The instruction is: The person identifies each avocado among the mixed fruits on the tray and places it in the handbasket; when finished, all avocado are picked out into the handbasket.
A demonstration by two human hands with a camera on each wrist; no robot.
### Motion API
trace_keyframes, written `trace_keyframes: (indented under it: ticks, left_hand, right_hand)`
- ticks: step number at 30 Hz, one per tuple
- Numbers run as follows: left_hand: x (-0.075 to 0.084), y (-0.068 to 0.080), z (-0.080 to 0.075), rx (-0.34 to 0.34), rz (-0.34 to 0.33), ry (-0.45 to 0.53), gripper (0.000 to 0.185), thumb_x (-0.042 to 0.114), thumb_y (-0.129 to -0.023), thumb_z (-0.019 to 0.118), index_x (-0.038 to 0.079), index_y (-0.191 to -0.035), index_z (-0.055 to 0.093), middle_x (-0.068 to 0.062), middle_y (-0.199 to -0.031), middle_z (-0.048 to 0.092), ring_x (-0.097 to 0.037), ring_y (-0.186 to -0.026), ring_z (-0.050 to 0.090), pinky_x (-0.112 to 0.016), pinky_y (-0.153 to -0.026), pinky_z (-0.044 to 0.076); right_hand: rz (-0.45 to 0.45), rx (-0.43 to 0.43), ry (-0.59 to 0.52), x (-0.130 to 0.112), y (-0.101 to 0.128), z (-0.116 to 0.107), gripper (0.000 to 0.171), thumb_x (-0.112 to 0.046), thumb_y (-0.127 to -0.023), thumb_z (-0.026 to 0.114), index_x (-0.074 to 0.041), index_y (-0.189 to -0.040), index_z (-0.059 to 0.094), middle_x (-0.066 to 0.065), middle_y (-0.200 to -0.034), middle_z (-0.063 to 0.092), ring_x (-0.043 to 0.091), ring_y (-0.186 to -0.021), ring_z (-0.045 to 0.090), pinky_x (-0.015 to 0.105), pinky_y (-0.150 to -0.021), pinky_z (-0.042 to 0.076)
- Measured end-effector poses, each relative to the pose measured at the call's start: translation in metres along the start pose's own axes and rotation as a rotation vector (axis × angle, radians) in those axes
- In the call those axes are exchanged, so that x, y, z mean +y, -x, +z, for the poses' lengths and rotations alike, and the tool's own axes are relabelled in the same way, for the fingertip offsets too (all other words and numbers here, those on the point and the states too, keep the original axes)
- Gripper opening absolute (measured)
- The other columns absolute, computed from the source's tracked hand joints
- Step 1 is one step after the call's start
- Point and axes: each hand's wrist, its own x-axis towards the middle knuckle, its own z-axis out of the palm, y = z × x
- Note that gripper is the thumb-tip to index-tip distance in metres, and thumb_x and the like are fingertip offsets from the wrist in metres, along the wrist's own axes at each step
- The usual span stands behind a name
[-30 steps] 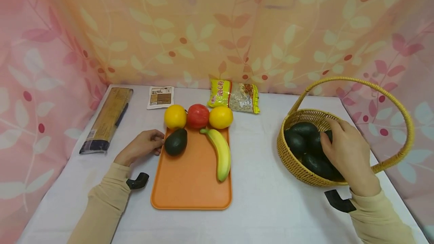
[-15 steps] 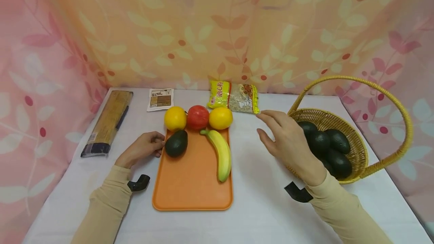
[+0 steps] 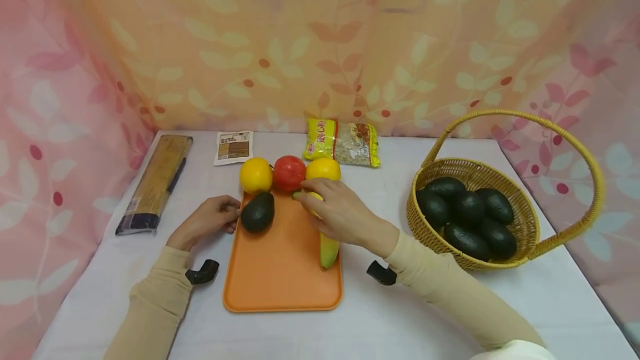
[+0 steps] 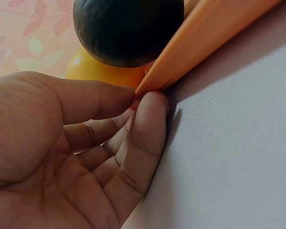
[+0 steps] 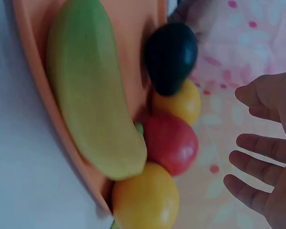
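Observation:
My left hand (image 3: 212,218) pinches the left edge of an orange tray (image 3: 282,288) between thumb and fingertip, plain in the left wrist view. Just inside that edge lies a dark green avocado (image 3: 258,214). Over the right side of the tray hovers my right hand (image 3: 345,215), partly covering a yellow banana (image 3: 329,251). Its fingers are spread with nothing between them in the right wrist view. Along the tray's far end sit a yellow round fruit (image 3: 256,175), a red fruit (image 3: 289,173) and another yellow fruit (image 3: 324,169).
A wicker basket (image 3: 420,221) with a tall handle stands at the right, with several dark avocados (image 3: 469,209) inside. Toward the back lie a yellow food packet (image 3: 342,142), a small white packet (image 3: 234,147) and a long brown package (image 3: 155,182). Patterned curtains enclose the table.
My right hand has left the avocados in the basket and swung left until it is over the banana. The left hand stays at the tray's edge.

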Motion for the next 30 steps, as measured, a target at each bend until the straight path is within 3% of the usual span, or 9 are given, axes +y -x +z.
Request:
trace_keyframes:
  ticks: [5,11,16,26,30]
  left_hand:
    - [-0.002,0.001,0.0,0.007,0.001,0.008,0.03,0.008,-0.091,0.049,-0.01,-0.116,0.049,-0.015,-0.087,0.058,-0.019,-0.067,0.058,-0.03,-0.063,0.052]
    - [-0.004,0.002,0.001,0.0,0.0,0.008,0.031,0.01,-0.092,0.049,-0.009,-0.117,0.048,-0.014,-0.086,0.058,-0.02,-0.067,0.058,-0.031,-0.063,0.052]
    - [-0.004,0.001,0.002,-0.004,-0.009,0.01,0.03,0.01,-0.092,0.048,-0.008,-0.116,0.049,-0.015,-0.088,0.059,-0.02,-0.069,0.059,-0.032,-0.064,0.052]
    - [-0.004,-0.001,0.001,-0.007,0.01,0.019,0.031,0.01,-0.092,0.049,-0.009,-0.116,0.048,-0.016,-0.089,0.059,-0.019,-0.068,0.059,-0.032,-0.063,0.052]
    - [-0.004,-0.001,0.001,-0.007,0.005,0.019,0.03,0.008,-0.092,0.048,-0.009,-0.116,0.048,-0.016,-0.088,0.058,-0.02,-0.068,0.059,-0.032,-0.063,0.052]
  right_hand:
    - [-0.039,-0.14,0.04,-0.018,-0.022,0.021,0.05,-0.029,-0.082,0.066,-0.019,-0.129,0.05,0.008,-0.136,0.045,0.025,-0.123,0.041,0.039,-0.096,0.04]
    - [-0.11,-0.23,0.09,-0.033,-0.041,0.04,0.047,-0.026,-0.089,0.056,-0.023,-0.135,0.043,0.006,-0.145,0.035,0.026,-0.132,0.032,0.041,-0.099,0.037]
    - [-0.135,-0.303,0.092,-0.038,-0.048,0.048,0.052,-0.027,-0.09,0.055,-0.023,-0.139,0.038,0.005,-0.148,0.029,0.03,-0.135,0.027,0.045,-0.102,0.033]
    - [-0.142,-0.304,0.071,-0.038,-0.049,0.05,0.048,-0.026,-0.088,0.059,-0.022,-0.133,0.046,0.006,-0.138,0.041,0.032,-0.13,0.035,0.044,-0.103,0.033]
    - [-0.131,-0.285,0.058,-0.037,-0.05,0.049,0.043,-0.022,-0.088,0.058,-0.025,-0.13,0.05,0.008,-0.128,0.046,0.025,-0.118,0.044,0.036,-0.102,0.035]
